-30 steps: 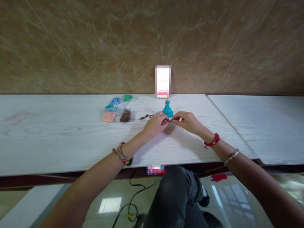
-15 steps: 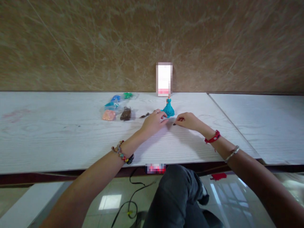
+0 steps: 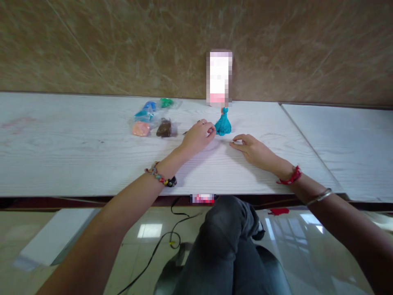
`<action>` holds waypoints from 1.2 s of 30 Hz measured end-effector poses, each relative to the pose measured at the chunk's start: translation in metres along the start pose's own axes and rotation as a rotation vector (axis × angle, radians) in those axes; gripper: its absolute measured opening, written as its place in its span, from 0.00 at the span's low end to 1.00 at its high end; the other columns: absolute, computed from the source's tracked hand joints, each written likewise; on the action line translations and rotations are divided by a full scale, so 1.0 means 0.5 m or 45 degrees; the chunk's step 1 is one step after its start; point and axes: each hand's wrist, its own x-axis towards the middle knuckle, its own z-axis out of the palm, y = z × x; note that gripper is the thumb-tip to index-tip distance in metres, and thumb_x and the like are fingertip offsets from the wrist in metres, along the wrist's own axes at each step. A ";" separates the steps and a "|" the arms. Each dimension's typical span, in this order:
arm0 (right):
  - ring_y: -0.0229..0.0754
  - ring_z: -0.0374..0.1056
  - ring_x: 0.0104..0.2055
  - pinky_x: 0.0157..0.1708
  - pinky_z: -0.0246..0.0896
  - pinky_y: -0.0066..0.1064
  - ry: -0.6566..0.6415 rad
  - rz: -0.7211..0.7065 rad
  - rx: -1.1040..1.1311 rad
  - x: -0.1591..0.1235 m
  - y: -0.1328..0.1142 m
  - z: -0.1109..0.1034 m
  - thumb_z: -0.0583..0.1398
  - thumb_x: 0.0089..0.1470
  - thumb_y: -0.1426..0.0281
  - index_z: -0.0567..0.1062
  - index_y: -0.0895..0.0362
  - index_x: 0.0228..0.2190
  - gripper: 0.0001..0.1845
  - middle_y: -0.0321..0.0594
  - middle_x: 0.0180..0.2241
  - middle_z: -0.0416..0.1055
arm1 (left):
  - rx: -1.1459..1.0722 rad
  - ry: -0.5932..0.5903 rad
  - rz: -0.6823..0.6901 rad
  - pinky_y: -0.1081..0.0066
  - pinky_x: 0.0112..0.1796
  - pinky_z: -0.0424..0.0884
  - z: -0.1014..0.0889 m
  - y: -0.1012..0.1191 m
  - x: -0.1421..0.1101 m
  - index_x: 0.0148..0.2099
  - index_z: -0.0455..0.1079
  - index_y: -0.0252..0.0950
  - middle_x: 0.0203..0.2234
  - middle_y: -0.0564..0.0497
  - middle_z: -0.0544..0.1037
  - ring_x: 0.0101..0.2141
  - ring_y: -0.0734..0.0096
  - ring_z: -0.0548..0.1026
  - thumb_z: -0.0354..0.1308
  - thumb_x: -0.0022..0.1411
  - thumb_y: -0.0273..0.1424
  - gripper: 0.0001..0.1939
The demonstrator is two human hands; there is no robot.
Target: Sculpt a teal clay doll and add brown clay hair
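A small doll figure in a turquoise dress [image 3: 224, 124] stands upright on the white table, seemingly made of modelling clay. Just left of its skirt is my left hand [image 3: 198, 137], fingers curled in with the tips close together; whatever they may hold is hidden. My right hand [image 3: 254, 151] is to the right and nearer me, its thumb and forefinger almost meeting around a tiny dark bit [image 3: 232, 142], too small to make out well. A thin dark piece [image 3: 184, 132] shows beside my left hand, mostly covered by it.
Left of my hands lie clear bags of clay: brown [image 3: 164, 128], peach [image 3: 141, 129], turquoise [image 3: 143, 115], blue [image 3: 150, 105] and green [image 3: 166, 102]. A blurred-out phone-like panel [image 3: 219, 76] leans on the marbled wall behind the figure. The table [image 3: 76, 164] has a seam at right.
The view has tipped, so the table sits higher in the picture. My right hand has shifted away from the figure, its fingers straighter. The dark piece under it has left the table top.
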 end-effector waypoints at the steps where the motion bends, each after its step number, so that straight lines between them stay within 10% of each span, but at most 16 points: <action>1: 0.45 0.62 0.43 0.41 0.61 0.38 0.000 -0.006 0.003 -0.002 0.001 0.002 0.45 0.54 0.77 0.71 0.54 0.45 0.22 0.47 0.45 0.65 | -0.001 0.004 -0.002 0.70 0.34 0.62 0.000 -0.001 0.000 0.33 0.69 0.33 0.28 0.49 0.68 0.31 0.71 0.66 0.48 0.57 0.28 0.09; 21: 0.45 0.62 0.44 0.45 0.60 0.39 0.087 0.036 0.096 0.000 0.000 0.007 0.46 0.50 0.81 0.66 0.59 0.49 0.25 0.47 0.43 0.68 | 0.048 -0.080 0.105 0.71 0.34 0.63 -0.001 -0.004 -0.002 0.35 0.70 0.33 0.29 0.49 0.69 0.30 0.72 0.67 0.47 0.57 0.27 0.10; 36: 0.43 0.62 0.45 0.46 0.61 0.39 0.093 0.015 0.218 0.016 0.005 0.016 0.47 0.50 0.80 0.71 0.56 0.43 0.22 0.46 0.42 0.66 | 0.277 -0.332 0.536 0.73 0.33 0.63 0.007 0.019 -0.018 0.43 0.71 0.38 0.36 0.48 0.70 0.33 0.73 0.69 0.44 0.61 0.32 0.15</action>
